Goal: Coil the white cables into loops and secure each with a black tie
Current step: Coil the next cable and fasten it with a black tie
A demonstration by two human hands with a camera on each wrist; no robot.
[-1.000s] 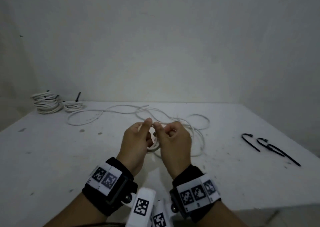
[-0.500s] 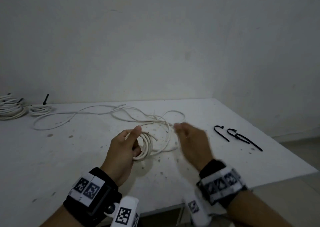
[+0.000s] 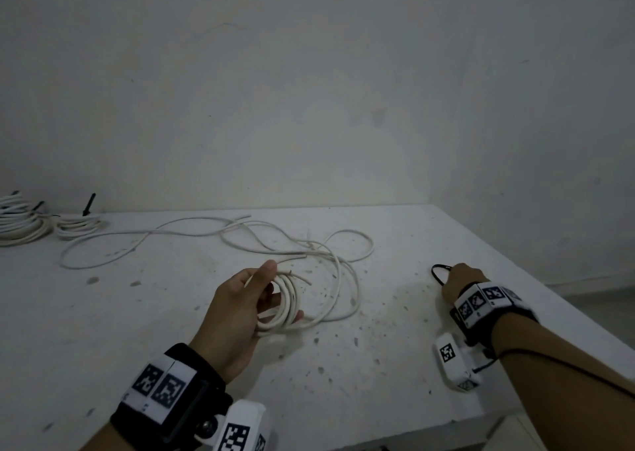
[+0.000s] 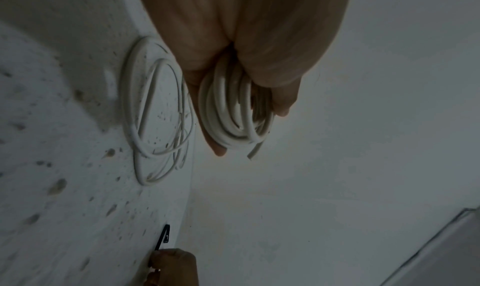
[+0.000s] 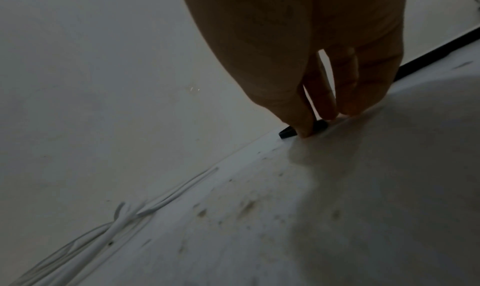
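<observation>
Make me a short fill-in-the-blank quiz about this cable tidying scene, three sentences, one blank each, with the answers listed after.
1. The left hand grips a coiled white cable, holding it ____ the table.
2. The right hand has its fingertips on a ____ tie lying on the table.
3. Finished coils sit at the table's far ____ corner.

Missing words: above; black; left

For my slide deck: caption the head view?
Left hand holds coiled white cable; right hand reaches a black tie.
</observation>
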